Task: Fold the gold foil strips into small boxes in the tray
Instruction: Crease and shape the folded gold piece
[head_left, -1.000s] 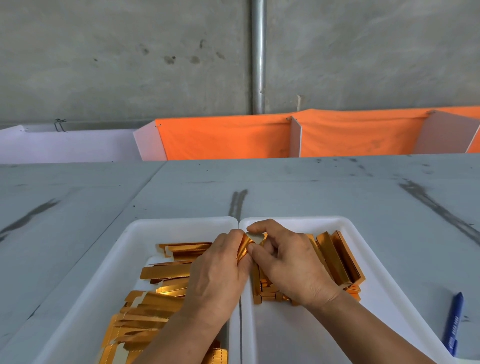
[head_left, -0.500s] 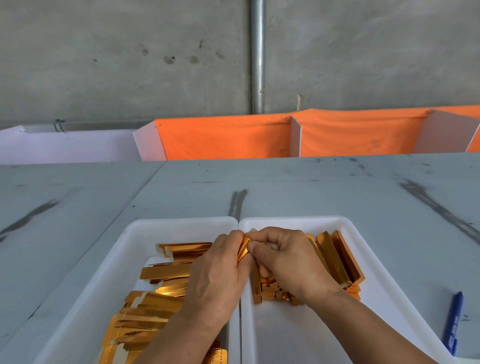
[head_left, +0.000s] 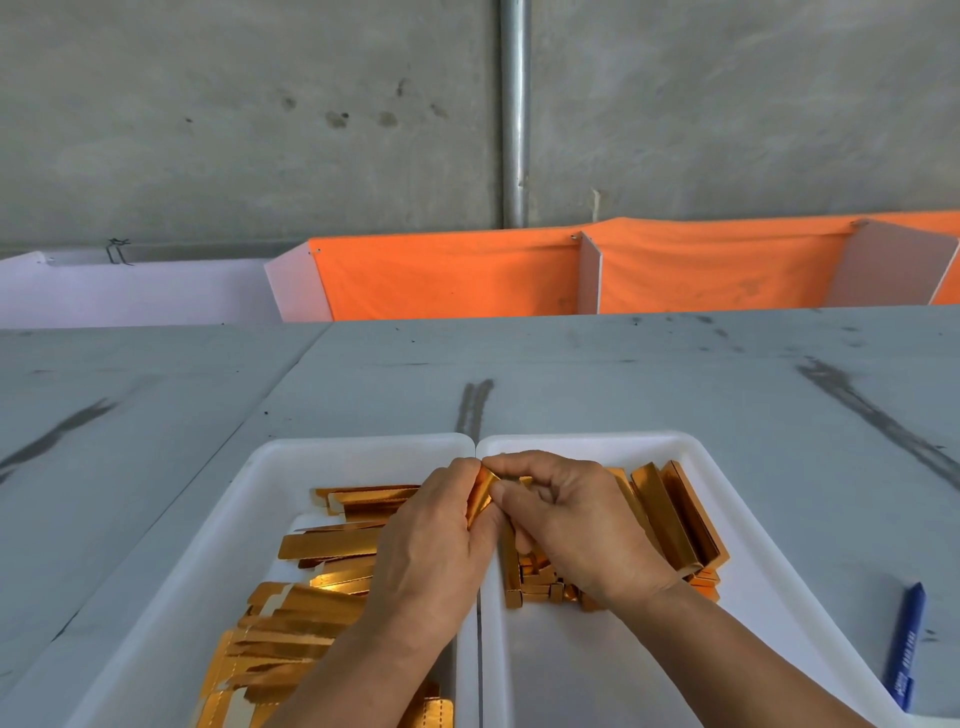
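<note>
Two white trays stand side by side on the grey table. The left tray (head_left: 260, 499) holds a heap of flat gold foil strips (head_left: 311, 597). The right tray (head_left: 727, 499) holds several folded gold boxes (head_left: 670, 514). My left hand (head_left: 431, 551) and my right hand (head_left: 576, 525) meet above the seam between the trays, both pinching one gold foil strip (head_left: 479, 496) that is bent between the fingertips. My right fingers are curled over its top end. Most of the strip is hidden by my fingers.
A blue pen (head_left: 906, 644) lies on the table right of the right tray. Orange cloth-covered dividers (head_left: 452, 280) line the table's far edge before a concrete wall with a metal pipe (head_left: 514, 114).
My right fingers have curled down over the strip's top end, closing into a tighter fist. The left hand has stayed in place.
</note>
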